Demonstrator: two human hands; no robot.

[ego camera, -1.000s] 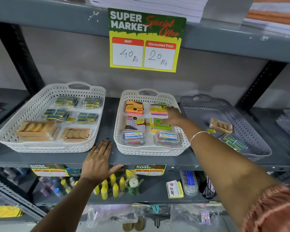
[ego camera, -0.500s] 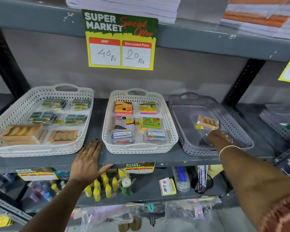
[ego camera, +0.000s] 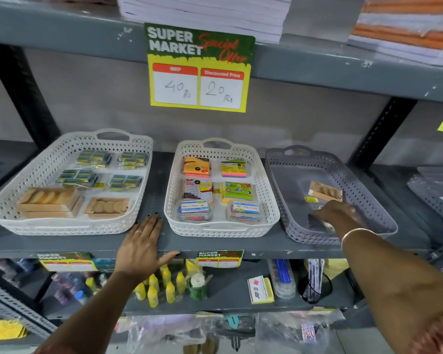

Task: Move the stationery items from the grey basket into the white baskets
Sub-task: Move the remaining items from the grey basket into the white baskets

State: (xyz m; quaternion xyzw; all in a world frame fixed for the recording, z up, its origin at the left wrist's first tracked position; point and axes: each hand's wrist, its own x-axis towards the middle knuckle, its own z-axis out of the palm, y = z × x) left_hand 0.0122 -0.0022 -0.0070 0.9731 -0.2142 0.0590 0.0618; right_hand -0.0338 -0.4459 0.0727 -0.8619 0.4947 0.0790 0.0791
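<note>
The grey basket [ego camera: 290, 175] sits at the right of the shelf. In it lie a brown packet [ego camera: 325, 191] and a small yellow tag [ego camera: 311, 199]. My right hand [ego camera: 336, 212] is down inside this basket, just in front of the brown packet. Its blurred fingers are curled over a clear-wrapped packet [ego camera: 326, 226] that is mostly hidden. The middle white basket [ego camera: 171, 200] holds sticky-note pads and small clear boxes. The left white basket [ego camera: 49, 159] holds blue-yellow packets and brown packets. My left hand [ego camera: 143, 241] lies flat on the shelf edge between the two white baskets, holding nothing.
A price sign [ego camera: 198, 70] hangs from the shelf above, under stacks of paper. Another grey basket [ego camera: 435, 198] sits at the far right. The lower shelf carries yellow bottles [ego camera: 161, 284], a tape roll and boxes. Black uprights frame the shelf bay.
My right hand left the middle white basket, crossed to the grey basket and now sits lower over the near packet. My left hand stayed on the shelf edge.
</note>
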